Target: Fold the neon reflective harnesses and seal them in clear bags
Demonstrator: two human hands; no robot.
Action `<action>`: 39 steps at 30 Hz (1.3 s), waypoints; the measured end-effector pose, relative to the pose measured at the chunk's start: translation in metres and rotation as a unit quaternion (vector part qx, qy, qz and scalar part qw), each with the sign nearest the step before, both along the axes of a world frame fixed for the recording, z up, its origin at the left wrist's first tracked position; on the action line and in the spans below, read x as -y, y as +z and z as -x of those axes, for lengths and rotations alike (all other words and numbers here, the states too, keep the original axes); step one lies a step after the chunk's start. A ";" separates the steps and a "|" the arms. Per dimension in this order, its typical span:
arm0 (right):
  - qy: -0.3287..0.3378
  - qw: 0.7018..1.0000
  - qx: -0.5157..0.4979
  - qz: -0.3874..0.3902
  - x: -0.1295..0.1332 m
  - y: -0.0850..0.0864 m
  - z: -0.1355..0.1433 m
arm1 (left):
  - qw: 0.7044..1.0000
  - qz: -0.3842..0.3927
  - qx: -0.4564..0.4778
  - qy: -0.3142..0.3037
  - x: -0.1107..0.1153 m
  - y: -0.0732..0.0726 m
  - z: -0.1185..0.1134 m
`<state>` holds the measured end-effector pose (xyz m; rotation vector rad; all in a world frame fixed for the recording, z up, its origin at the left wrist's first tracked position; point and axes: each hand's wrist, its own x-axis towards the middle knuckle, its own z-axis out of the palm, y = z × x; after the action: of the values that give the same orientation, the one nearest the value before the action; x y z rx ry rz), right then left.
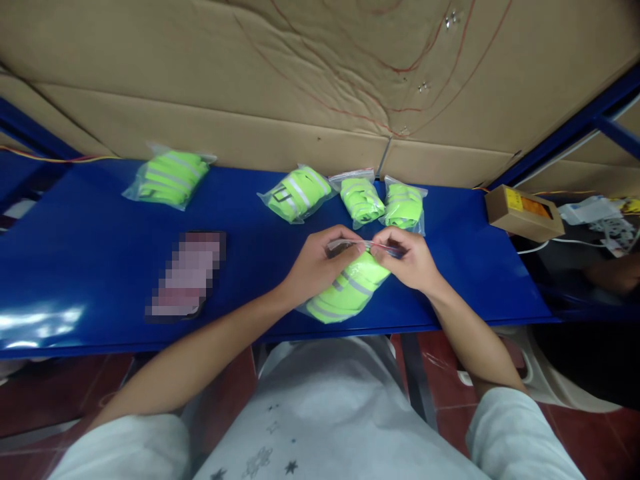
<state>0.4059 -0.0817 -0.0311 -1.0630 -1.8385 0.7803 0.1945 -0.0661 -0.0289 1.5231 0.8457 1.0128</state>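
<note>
A clear zip bag with a folded neon-yellow reflective strap bundle inside rests at the front edge of the blue table. Its top edge is pinched by both hands. My left hand grips the zip strip between thumb and fingers from the left. Close beside it, my right hand pinches the same strip from the right. Just behind the hands lie two similar bags, one bag and another bag. A third bag sits a little to their left.
One more bagged bundle lies at the back left of the blue table. A phone with a blurred screen lies left of my forearm. Cardboard walls the back. A small brown box stands at the right end.
</note>
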 end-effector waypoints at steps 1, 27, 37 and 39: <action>-0.001 1.000 0.001 0.000 0.000 0.000 0.000 | 1.000 -0.005 -0.004 -0.005 -0.001 -0.001 0.000; -0.025 0.999 -0.004 0.044 -0.007 -0.012 0.001 | 0.996 -0.071 -0.047 -0.035 -0.020 -0.016 0.007; -0.002 0.997 0.060 0.042 -0.007 -0.018 -0.001 | 0.994 -0.055 -0.088 -0.036 -0.023 -0.024 0.007; -0.009 0.997 0.060 0.047 -0.009 -0.020 -0.004 | 0.996 -0.026 -0.058 -0.063 -0.027 -0.025 0.009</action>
<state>0.4095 -0.0723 -0.0509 -1.2085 -1.9064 0.8142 0.1852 -0.0387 -0.0537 1.6716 0.7980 0.8657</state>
